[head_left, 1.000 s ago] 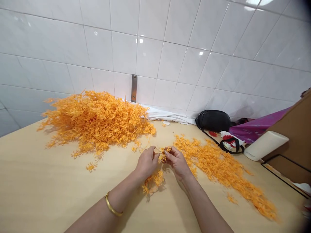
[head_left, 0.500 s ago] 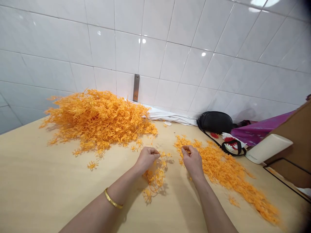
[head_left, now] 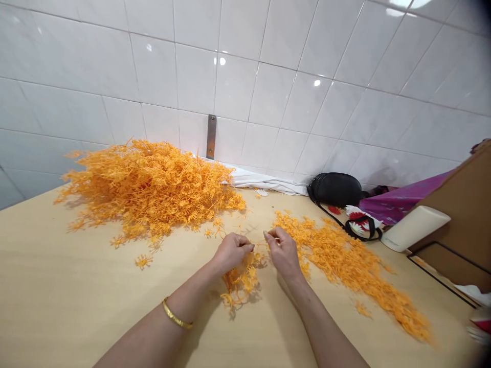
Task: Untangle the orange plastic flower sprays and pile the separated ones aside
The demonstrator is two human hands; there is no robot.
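Observation:
My left hand [head_left: 233, 250] is closed in a pinch on an orange plastic flower sprig [head_left: 245, 280], whose branched heads hang below the fingers over the table. Close by on the right, my right hand [head_left: 283, 249] has thumb and forefinger pinched together near the sprig's tip; whatever is between them is too small to make out. A big tangled heap of orange sprigs [head_left: 153, 189] lies to the left. To the right, a long pile of loose orange flower pieces [head_left: 345, 260] runs from beside my right hand toward the near right.
A black bag [head_left: 335, 189] with a strap lies at the back right by red and white flowers [head_left: 358, 220]. A cream bottle [head_left: 416, 229] leans near a cardboard box [head_left: 452, 245] and a black wire frame [head_left: 441, 281]. White cloth [head_left: 264, 179] runs along the tiled wall.
My right hand moved from the sprig out to the loose pile on the right, then came back beside the sprig. My left hand has kept its pinch on the sprig.

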